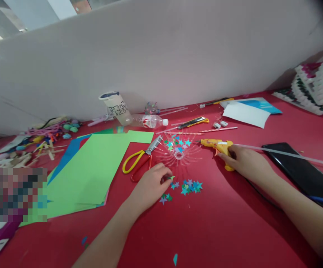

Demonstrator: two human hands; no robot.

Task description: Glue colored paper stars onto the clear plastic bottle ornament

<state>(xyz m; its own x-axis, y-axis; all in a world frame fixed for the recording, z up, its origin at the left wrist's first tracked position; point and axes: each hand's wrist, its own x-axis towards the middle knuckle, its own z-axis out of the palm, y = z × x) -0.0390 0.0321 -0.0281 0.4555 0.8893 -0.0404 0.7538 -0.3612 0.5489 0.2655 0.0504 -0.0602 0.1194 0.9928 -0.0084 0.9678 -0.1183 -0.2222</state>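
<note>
My right hand (243, 159) is wrapped round the handle of a yellow glue gun (216, 143), whose long clear glue stick (284, 152) juts out behind it. The nozzle points left at a clear plastic piece cut into thin strips (179, 155), which lies splayed out with several shiny stars (177, 143) on it. My left hand (154, 182) has its thumb and fingertips pinched together at a small green star (172, 178). Loose blue, green and purple paper stars (191, 187) lie just right of those fingers. Scissors with yellow and red handles (141, 160) rest behind the left hand.
Green paper sheets (91, 167) cover the left of the red table (220, 223). Toward the wall are a cup (115, 108), a plastic bottle (149, 121), a utility knife (193, 122) and striped straws (218, 129). A black tablet-like slab (303, 171) lies at right; craft bits (50, 139) crowd the far left.
</note>
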